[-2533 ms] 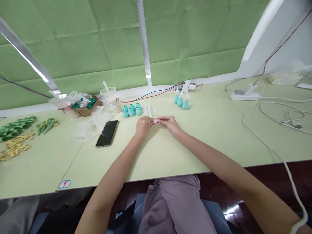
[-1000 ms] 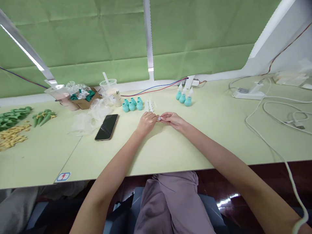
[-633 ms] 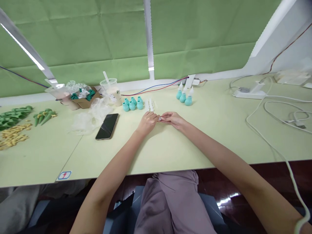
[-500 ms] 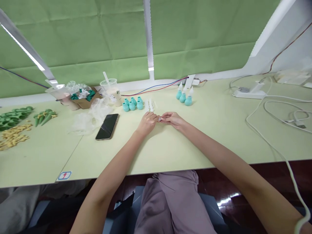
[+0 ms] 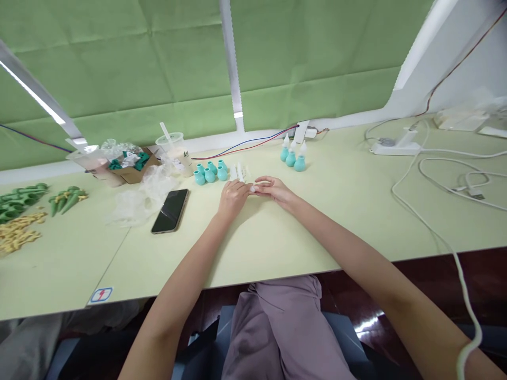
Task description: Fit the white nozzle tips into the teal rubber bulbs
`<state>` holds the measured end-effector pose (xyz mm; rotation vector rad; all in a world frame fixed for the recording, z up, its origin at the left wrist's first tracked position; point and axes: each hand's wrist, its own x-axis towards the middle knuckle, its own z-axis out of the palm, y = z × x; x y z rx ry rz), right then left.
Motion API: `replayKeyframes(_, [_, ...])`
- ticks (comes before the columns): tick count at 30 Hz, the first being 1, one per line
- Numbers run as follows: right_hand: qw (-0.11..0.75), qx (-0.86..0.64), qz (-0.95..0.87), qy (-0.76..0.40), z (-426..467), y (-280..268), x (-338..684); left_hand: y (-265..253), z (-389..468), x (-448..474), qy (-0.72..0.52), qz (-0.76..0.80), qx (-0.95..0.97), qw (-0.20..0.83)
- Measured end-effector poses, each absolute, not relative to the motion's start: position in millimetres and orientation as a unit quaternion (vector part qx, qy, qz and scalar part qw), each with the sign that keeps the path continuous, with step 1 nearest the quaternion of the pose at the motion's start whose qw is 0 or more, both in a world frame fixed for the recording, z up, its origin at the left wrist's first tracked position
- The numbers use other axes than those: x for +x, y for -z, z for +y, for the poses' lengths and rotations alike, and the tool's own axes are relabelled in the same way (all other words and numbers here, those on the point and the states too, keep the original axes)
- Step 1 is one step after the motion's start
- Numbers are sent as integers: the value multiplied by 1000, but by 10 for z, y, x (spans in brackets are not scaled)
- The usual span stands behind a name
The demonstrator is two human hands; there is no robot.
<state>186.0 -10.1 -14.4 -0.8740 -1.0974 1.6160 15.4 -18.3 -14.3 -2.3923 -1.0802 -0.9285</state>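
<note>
Well left of the grip and nearer the table edge, a blue-bordered sticker [image 5: 102,295] bears a red mark I can't make out. Beyond the grip to the left, a lidless cup [image 5: 176,153] carries a label too small to read. Closer in, just past the left hand [image 5: 233,198], sit open turquoise bulbs [image 5: 209,174]. That hand's curled fingers and the right hand [image 5: 277,191] pinch a small white piece [image 5: 252,188] between them; nozzle-topped bulbs [image 5: 300,162] stand beyond, rightward.

Trousers [image 5: 293,332] dusty mauve, plain, loose, soft creases along legs. Arms [image 5: 192,274] bare. Left hand [image 5: 233,197], right hand [image 5: 278,191] ungloved, slim fingers.
</note>
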Motion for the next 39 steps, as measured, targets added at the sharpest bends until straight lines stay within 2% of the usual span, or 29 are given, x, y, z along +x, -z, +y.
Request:
replayKeyframes(3, [464, -349, -491, -649, -118, 107, 1864, 146, -173, 193, 410, -419, -804, 98])
replayKeyframes(7, [401, -338, -516, -677, -148, 130, 1854, 141, -208, 248, 471, -441, -763, 26])
replayKeyframes(10, [382, -319, -515, -698, -148, 168, 1848, 128, -232, 264, 487, -427, -761, 32])
replayKeyframes(18, [440, -352, -475, -676, -81, 170, 1871, 100, -241, 252, 470, -384, -791, 79])
replayKeyframes(21, [497, -416, -508, -567, 25, 109, 1957, 83, -189, 157, 460, -425, -776, 76])
replayKeyframes(23, [514, -494, -560, -422, 119, 79, 2043, 82, -135, 47, 444, -475, -757, 69])
replayKeyframes(26, [454, -600, -626, -203, 245, 85, 2156, 110, -53, -135, 408, -551, -726, 54])
replayKeyframes(28, [395, -637, -652, -118, 297, 130, 2193, 142, -12, -225, 389, -582, -712, 47])
replayKeyframes(32, [328, -644, -689, -53, 337, 252, 2190, 199, 24, -291, 367, -602, -707, 49])
replayKeyframes(39, [342, -613, -712, 19, 368, 221, 2122, 229, 33, -268, 335, -606, -719, 60])
